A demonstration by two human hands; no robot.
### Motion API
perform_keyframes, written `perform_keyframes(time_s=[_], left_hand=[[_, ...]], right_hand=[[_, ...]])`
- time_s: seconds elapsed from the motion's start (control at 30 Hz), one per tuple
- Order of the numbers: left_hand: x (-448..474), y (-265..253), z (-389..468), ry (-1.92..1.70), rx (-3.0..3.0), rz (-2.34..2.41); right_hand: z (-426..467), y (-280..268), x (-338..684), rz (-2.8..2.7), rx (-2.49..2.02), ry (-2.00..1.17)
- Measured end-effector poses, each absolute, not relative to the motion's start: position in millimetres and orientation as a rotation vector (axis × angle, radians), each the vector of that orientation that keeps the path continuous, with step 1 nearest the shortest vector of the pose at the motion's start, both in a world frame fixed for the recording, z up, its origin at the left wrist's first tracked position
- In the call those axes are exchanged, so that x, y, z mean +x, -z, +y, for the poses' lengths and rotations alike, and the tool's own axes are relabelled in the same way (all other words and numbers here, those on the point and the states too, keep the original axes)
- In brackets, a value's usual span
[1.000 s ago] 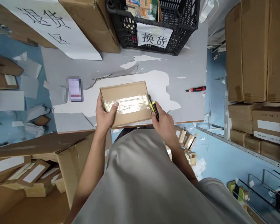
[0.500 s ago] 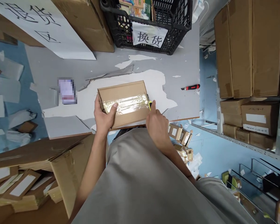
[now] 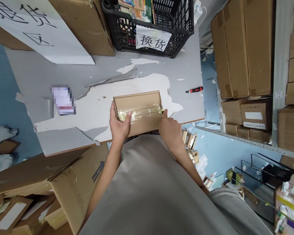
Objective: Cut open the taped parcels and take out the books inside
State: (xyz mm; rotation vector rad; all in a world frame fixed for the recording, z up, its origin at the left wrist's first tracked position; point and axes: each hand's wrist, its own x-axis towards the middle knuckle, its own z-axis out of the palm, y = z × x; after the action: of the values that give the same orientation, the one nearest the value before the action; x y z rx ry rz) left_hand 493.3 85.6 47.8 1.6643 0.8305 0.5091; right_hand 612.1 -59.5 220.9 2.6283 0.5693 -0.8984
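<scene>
Left grip [image 3: 119, 128] closed around the left end of the cardboard box [image 3: 140, 114], thumb flat on the top face. Right grip [image 3: 171, 132] closed at the opposite end on a yellow tool [image 3: 162, 111]; only a sliver shows, the remainder hidden by the hand.

Layout, left to right: a large carton [image 3: 75, 173] containing smaller packages [image 3: 11, 215] stands at lower left. A flat item [image 3: 63, 99], obscured by pixelation, lies on the left part of the bench [image 3: 183, 68]. The cardboard box is positioned mid-bench at the near edge, tilted slightly in plan, with shiny tape [image 3: 150, 111] across its top. A black crate [image 3: 159, 26] stands behind it. A red-and-black cutter [image 3: 194, 89] lies near the bench's right edge.
</scene>
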Motion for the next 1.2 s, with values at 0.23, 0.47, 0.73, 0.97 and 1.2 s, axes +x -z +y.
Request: perform_keyframes(time_s=[0.23,0.47,0.73,0.97,1.2], left_hand=[[498.2,-52.8,77.4,-0.530,1.660,0.805],[497.9,-56.2,78.2,-0.514,1.657,0.775],[495.4,-57.4,87.3,-0.486,1.639,0.737],[494.9,-51.4,87.5,-0.537,1.686,0.766],[494.0,-50.7,90.5,-0.514,1.721,0.803]], right_hand=[[-59.6,-227.0,602.6,0.491,2.630,0.919],[-64.8,-224.9,595.8,0.431,2.615,1.021],[-94.8,-263.0,585.8,0.451,2.690,1.020],[-95.9,-235.1,606.0,0.557,2.703,0.959],[-111.0,-238.1,617.9,0.636,2.723,1.023]])
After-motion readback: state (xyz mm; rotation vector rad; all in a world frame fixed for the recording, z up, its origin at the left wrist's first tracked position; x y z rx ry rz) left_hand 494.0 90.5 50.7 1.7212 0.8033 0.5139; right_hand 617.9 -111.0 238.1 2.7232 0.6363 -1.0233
